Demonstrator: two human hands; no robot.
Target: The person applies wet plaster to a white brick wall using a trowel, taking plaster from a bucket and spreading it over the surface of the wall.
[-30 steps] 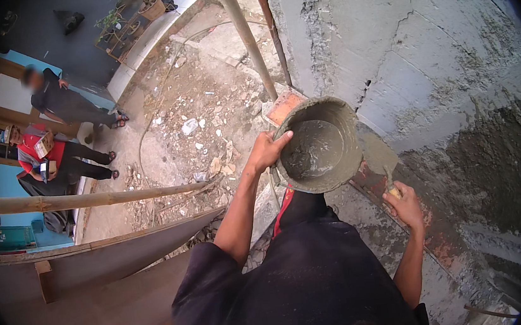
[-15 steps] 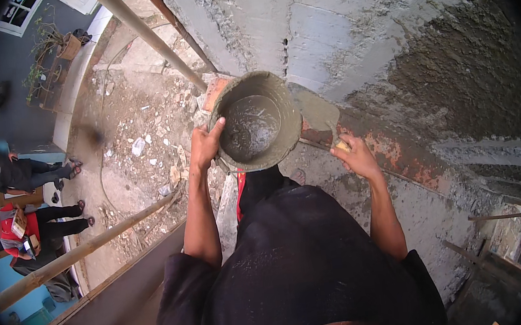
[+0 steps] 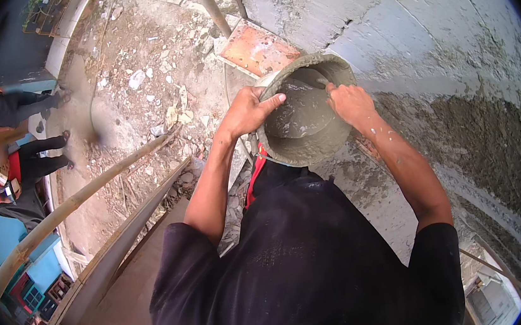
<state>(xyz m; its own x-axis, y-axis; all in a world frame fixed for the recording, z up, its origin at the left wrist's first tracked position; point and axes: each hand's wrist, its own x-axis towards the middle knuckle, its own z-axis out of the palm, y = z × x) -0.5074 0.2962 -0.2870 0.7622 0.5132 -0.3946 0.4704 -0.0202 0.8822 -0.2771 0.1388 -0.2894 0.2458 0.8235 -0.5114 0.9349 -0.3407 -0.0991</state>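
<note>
My left hand (image 3: 248,110) grips the near-left rim of a mortar-caked bucket (image 3: 319,148), thumb over the edge. The bucket is tilted so its mouth faces me, and wet grey mortar (image 3: 297,114) lies inside. My right hand (image 3: 352,103) reaches over the right side of the rim, closed on a trowel (image 3: 310,77). The trowel's blade is partly inside the bucket at the far side; its handle is mostly hidden by my fingers.
A rough wall (image 3: 474,140) with patches of wet render rises on the right. An orange-stained slab (image 3: 258,45) lies beyond the bucket. Bamboo poles (image 3: 87,206) cross the left. Rubble covers the ground below, and two people (image 3: 26,108) are at far left.
My right hand has brought the trowel from beside the wall into the bucket. The bucket has shifted right and tilted, with my left hand still on its rim. My view has turned slightly.
</note>
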